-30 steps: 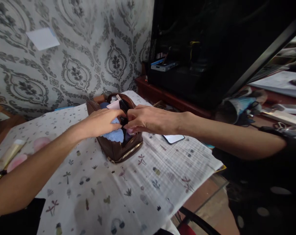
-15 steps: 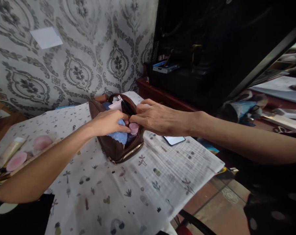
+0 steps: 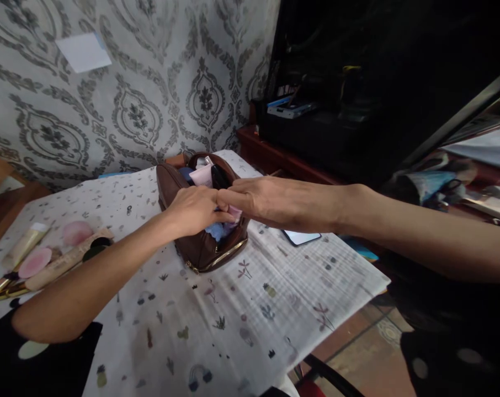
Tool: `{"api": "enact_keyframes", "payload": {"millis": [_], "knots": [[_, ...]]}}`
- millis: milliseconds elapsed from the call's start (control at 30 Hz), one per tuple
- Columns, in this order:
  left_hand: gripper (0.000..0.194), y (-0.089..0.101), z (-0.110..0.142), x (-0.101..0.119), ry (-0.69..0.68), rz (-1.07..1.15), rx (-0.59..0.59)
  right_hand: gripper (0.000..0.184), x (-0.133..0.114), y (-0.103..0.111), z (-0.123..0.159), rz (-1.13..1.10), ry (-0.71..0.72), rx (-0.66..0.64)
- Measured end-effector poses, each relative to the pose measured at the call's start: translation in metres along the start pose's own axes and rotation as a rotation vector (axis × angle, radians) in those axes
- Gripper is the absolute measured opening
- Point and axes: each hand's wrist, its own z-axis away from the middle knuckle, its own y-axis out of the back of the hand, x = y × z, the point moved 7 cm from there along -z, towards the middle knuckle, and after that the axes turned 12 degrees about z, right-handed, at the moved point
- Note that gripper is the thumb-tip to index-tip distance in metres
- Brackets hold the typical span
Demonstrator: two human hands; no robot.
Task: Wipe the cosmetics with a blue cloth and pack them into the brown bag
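Observation:
A brown zip-up cosmetic bag stands unzipped on the table, with both hands at its mouth. My left hand reaches in from the left, fingers bent together over a pinkish item and a fuzzy blue cloth. From the right comes my right hand, its curled fingers meeting the left fingertips; the back of the hand hides whatever they grip. Behind the hands, a pale pink tube and a black item stick up out of the bag.
Left on the patterned tablecloth lie a cream tube, pink round items, a long beige item and brushes. A phone lies right of the bag. A large black screen stands behind, beside the patterned wall.
My right hand has shifted left over the bag's mouth and now meets the left fingers. The pink-lidded jar and most of the blue cloth are more covered. The view has shifted slightly.

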Motion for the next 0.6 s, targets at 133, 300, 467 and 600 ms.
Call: {"api": "enact_keyframes", "payload": {"millis": [133, 300, 467, 600], "knots": [[0.033, 0.001, 0.003, 0.0, -0.057, -0.03, -0.025, 0.015, -0.005, 0.009, 0.0, 0.039, 0.026, 0.025], [0.033, 0.012, 0.007, -0.005, -0.1, -0.005, -0.059, 0.018, -0.003, 0.002, 0.011, 0.08, -0.021, 0.09], [0.033, 0.021, 0.008, -0.01, -0.119, 0.172, -0.103, 0.023, -0.005, -0.006, 0.021, 0.117, -0.043, 0.119], [0.031, 0.022, 0.007, -0.014, -0.094, 0.238, -0.124, 0.021, -0.008, -0.01, 0.023, 0.116, -0.03, 0.16]]}}
